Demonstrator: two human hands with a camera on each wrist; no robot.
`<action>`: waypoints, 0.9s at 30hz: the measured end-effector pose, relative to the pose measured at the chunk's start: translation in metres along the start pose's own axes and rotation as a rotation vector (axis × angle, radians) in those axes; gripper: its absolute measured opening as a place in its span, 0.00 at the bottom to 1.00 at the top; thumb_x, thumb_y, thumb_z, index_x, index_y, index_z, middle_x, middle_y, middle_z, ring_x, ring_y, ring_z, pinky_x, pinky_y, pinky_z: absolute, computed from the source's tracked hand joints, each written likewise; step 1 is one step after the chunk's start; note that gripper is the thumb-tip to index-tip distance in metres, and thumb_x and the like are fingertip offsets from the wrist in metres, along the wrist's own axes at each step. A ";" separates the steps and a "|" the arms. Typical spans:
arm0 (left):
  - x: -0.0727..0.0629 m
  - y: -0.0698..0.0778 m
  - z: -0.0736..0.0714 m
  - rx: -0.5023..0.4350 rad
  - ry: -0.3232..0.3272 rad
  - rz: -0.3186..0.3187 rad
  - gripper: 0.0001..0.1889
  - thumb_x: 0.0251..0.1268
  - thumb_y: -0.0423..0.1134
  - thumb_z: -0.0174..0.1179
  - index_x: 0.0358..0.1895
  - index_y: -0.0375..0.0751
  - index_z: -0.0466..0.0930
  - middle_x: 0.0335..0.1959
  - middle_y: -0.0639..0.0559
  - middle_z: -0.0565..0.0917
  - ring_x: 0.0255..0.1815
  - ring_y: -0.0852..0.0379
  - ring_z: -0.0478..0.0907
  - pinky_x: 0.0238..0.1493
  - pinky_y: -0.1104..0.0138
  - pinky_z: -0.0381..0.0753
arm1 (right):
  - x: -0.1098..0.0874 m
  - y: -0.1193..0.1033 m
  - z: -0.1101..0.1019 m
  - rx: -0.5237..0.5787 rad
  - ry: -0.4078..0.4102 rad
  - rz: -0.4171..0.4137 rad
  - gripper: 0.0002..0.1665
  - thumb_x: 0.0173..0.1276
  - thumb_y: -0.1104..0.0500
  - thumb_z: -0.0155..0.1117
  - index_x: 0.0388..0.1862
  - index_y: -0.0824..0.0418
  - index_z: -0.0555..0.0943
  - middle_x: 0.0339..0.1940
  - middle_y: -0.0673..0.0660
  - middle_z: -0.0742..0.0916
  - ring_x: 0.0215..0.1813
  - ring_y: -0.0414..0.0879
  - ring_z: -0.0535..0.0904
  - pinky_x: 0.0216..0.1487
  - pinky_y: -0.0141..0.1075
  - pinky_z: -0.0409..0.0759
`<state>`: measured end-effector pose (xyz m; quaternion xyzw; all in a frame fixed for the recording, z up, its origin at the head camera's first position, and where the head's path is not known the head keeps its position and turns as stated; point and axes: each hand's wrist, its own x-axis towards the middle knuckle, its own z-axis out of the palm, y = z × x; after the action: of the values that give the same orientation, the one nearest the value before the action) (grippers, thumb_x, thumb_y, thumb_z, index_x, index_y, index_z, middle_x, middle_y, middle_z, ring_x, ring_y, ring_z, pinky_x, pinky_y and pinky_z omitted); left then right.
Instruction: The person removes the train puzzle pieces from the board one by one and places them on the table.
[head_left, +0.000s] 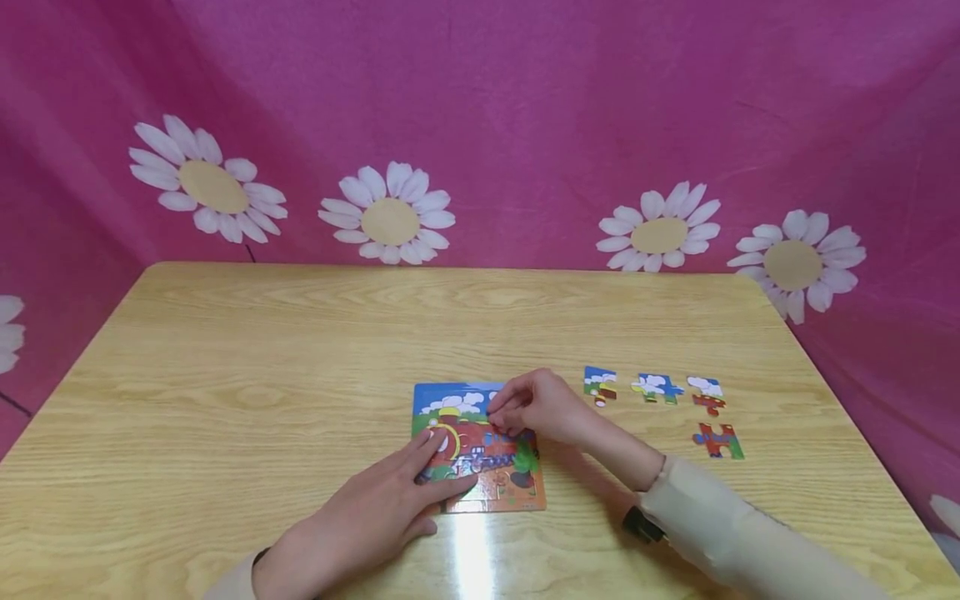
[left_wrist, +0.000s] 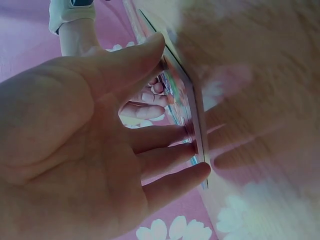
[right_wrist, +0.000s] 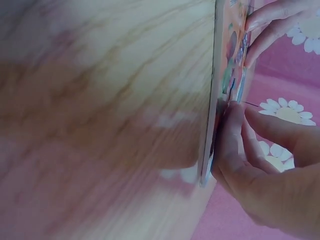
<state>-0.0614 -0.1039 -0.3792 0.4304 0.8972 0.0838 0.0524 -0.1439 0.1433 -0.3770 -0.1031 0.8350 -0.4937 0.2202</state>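
A jigsaw puzzle (head_left: 517, 498) with a red train picture lies in its flat tray near the front of the table, partly covered by both hands. My left hand (head_left: 367, 512) rests on its left side with fingers spread and fairly straight; in the left wrist view, the fingertips (left_wrist: 187, 175) touch the tray's edge. Over the upper right part of the picture, my right hand (head_left: 546, 408) has its thumb and fingers bent together. The right wrist view shows them pinching a thin puzzle piece (right_wrist: 242, 86) at the puzzle surface, mostly hidden by the fingers.
Several loose pieces lie to the right of the puzzle, among them a blue-edged corner piece (head_left: 600, 383), a cloud piece (head_left: 657, 387) and a red and green piece (head_left: 720, 440). The wooden table (head_left: 262, 358) ends at a pink flowered cloth (head_left: 517, 167).
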 end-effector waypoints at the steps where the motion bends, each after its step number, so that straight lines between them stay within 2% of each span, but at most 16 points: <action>1: 0.000 0.000 0.000 0.018 0.000 0.011 0.29 0.67 0.47 0.62 0.71 0.60 0.69 0.72 0.32 0.64 0.73 0.40 0.59 0.67 0.55 0.67 | 0.000 0.000 0.001 0.000 0.004 -0.001 0.05 0.65 0.73 0.64 0.39 0.72 0.84 0.31 0.59 0.88 0.31 0.46 0.84 0.35 0.38 0.85; 10: 0.000 0.000 0.000 0.042 0.000 0.021 0.28 0.67 0.47 0.62 0.71 0.58 0.70 0.70 0.33 0.65 0.73 0.41 0.60 0.68 0.55 0.66 | 0.002 -0.004 0.006 -0.033 0.052 0.012 0.06 0.62 0.67 0.71 0.37 0.68 0.86 0.28 0.54 0.88 0.30 0.42 0.83 0.35 0.35 0.83; 17: 0.000 0.000 -0.002 -0.001 -0.012 -0.004 0.28 0.67 0.46 0.62 0.70 0.59 0.71 0.71 0.33 0.64 0.74 0.40 0.59 0.67 0.53 0.68 | 0.003 -0.006 0.010 -0.010 0.053 -0.010 0.05 0.61 0.68 0.71 0.37 0.68 0.86 0.27 0.54 0.88 0.29 0.43 0.83 0.35 0.35 0.84; 27: 0.000 0.000 0.000 0.007 0.001 0.008 0.27 0.67 0.46 0.62 0.70 0.58 0.72 0.72 0.33 0.64 0.74 0.40 0.58 0.67 0.53 0.68 | 0.004 -0.008 0.013 -0.043 0.065 -0.005 0.05 0.60 0.67 0.72 0.36 0.65 0.86 0.24 0.51 0.85 0.26 0.42 0.76 0.31 0.33 0.76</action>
<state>-0.0617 -0.1042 -0.3789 0.4339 0.8959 0.0809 0.0502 -0.1416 0.1280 -0.3764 -0.0939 0.8517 -0.4795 0.1897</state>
